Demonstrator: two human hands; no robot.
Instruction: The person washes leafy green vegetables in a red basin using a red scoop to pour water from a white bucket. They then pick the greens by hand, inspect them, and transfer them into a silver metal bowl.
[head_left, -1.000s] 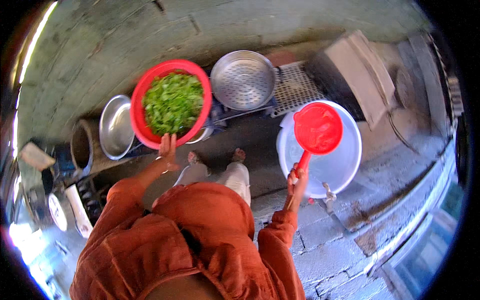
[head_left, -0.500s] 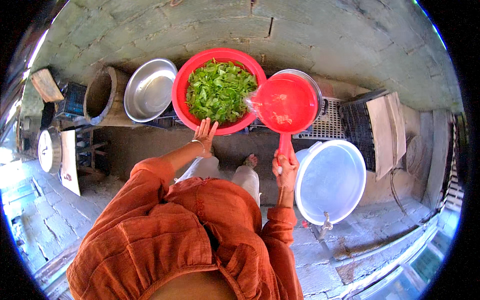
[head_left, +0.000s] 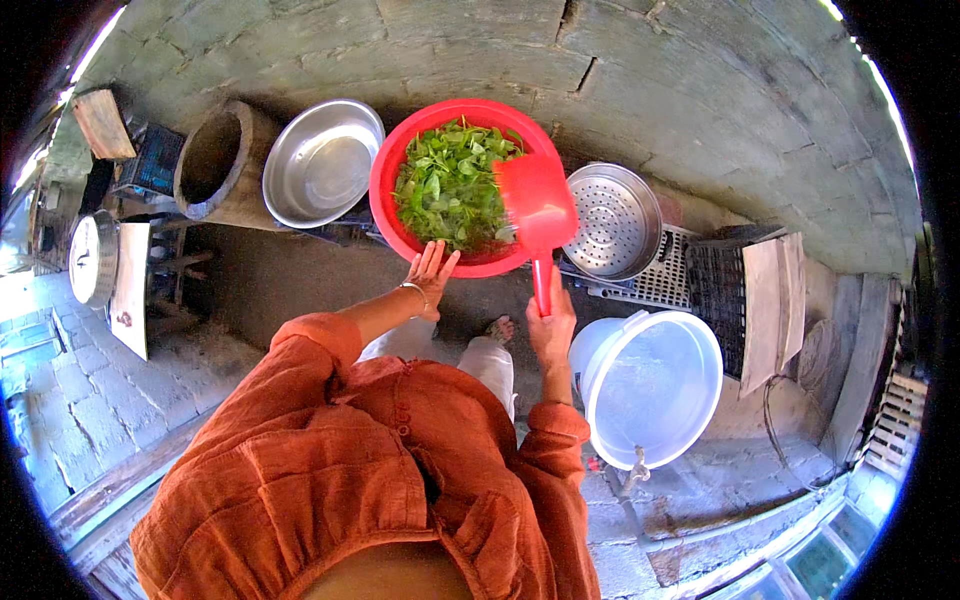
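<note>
A red plastic basin (head_left: 384,190) full of green leaves (head_left: 448,182) stands in front of me. My right hand (head_left: 553,328) is closed round the handle of a red water dipper (head_left: 537,198). The dipper's bowl is tilted over the basin's right side, smeared by motion, and hides some of the leaves and rim. Fingers spread, my left hand (head_left: 430,278) rests at the basin's near rim. Water shows among the leaves near that rim.
Right of the basin is a perforated metal steamer pan (head_left: 612,222). A white tub of water (head_left: 655,392) stands nearer, beside a tap (head_left: 636,470). To the left are a metal bowl (head_left: 325,165) and a hollow clay cylinder (head_left: 212,160). A block wall (head_left: 450,50) rises behind.
The dipper has swung left and tipped over the basin, uncovering the steamer pan. My right hand moved slightly left with it. My left hand stays at the rim.
</note>
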